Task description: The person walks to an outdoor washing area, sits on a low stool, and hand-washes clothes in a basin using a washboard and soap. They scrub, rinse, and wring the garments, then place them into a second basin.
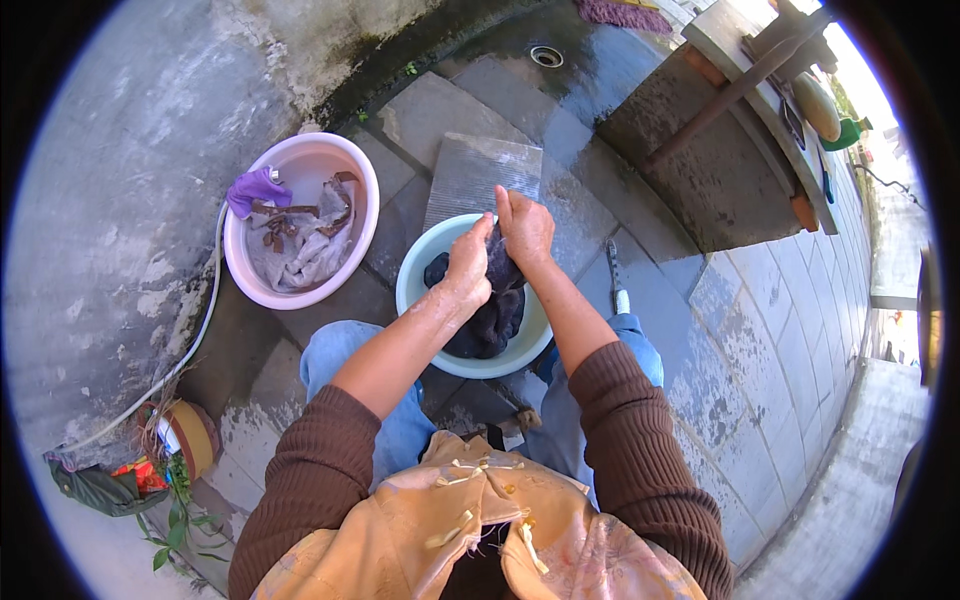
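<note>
Dark wet cloth [491,322] lies bunched in a pale green plastic basin [412,262] between my knees. My left hand [470,262] and my right hand [526,229] are close together over the basin's far side, both gripping a raised part of that cloth. Soap suds show on my left wrist. Just beyond the basin a ribbed washing board [484,176] lies on the paving. To the left stands a pink plastic basin [234,262] holding pale grey cloth [307,251] and brown strips in water; a purple cloth [259,191] hangs over its rim.
A white hose [206,319] runs along the left wall. A potted plant [191,442] stands at lower left. A floor drain [546,57] and a purple mop head [626,13] are at the top. At right is a raised stone slab [720,45] with a pole across it.
</note>
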Motion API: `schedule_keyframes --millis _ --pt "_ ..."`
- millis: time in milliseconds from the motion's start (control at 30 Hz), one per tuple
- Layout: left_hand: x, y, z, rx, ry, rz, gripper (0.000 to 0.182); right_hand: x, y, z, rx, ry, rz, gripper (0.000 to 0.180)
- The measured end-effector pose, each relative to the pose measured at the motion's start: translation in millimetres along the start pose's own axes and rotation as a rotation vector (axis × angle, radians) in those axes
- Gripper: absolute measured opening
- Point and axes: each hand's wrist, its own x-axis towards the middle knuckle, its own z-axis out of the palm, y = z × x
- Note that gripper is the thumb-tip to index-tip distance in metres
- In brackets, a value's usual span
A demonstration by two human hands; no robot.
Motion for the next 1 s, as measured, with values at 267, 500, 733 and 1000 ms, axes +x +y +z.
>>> schedule_keyframes --millis 267,500,733,1000 --pt "-19 11 8 -0.091 -0.068 0.028 0.027 -11 -8 -3 0.117 -0.051 -0.234 0.036" --pt "-44 22 20 0.331 -0.389 0.034 0.017 25 48 10 0.191 0.069 -0.071 0.045" --pt "-47 38 17 0.386 -0.198 0.396 0.007 31 32 -10 0.419 -0.11 0.241 0.043" --pt "-36 41 8 0.44 -0.192 0.336 0.016 28 46 -8 0.776 -0.585 0.264 0.016"
